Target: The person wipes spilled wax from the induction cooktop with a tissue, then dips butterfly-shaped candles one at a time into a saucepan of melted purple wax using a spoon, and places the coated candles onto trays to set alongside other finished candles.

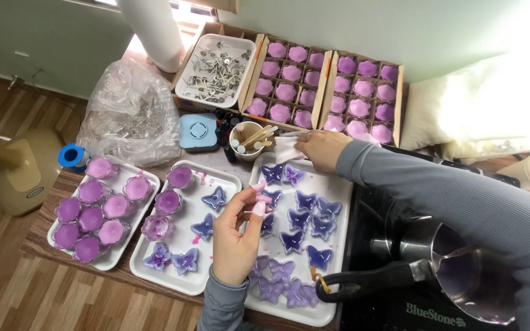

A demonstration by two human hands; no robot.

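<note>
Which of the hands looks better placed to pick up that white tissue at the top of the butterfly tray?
Probably the right hand: it already rests at the white tissue by the far rim of the butterfly tray. The left hand sits nearer the body, over the tray's middle, pinching a small pale piece.

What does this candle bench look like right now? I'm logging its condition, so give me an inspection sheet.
Surface: brown table, mostly covered by trays.
Job's things: left hand pinches a small pink piece over the right tray of purple butterfly moulds; right hand rests on a white tissue.
Clutter: flower cups on the left tray; middle tray with pink drips; boxes of filled cups; tub of wicks; cup of sticks; plastic bag.
Hands: both bare, grey sleeves.
Cables: nothing seen.
Surroundings: wax pot on a black cooker; wood floor.
</note>
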